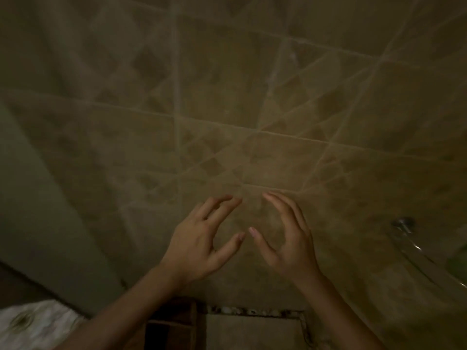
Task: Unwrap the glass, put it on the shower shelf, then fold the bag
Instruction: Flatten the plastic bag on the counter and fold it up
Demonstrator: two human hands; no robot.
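My left hand and right hand are raised side by side in front of the tiled wall. The palms face each other and the thumb tips nearly meet. All fingers are loosely spread and slightly curved. Neither hand grasps anything: both are released. I judge this cupped posture as a ready position for receiving or reaching toward an item, not a grip.

Location of task items:
- Glass: not identifiable. A shiny, transparent-looking shape lies at the right of the wall, well apart from my right hand. It is too blurred to tell whether it is the glass, wrapping or a fixture.
- Bag: not visible.
- Shower shelf: a recessed niche with a pebble-mosaic border sits at the foot of the wall, below and between my forearms. I judge it the likely shelf; this is not certain.

Other items: a dark towel-like item just left of the niche; a pale patterned surface at the wall's lower left.

Markings: no brand, label or legible writing is visible. The frame is dim and motion-blurred.

Task status (judgement): with both hands free, the step in hand cannot be determined.
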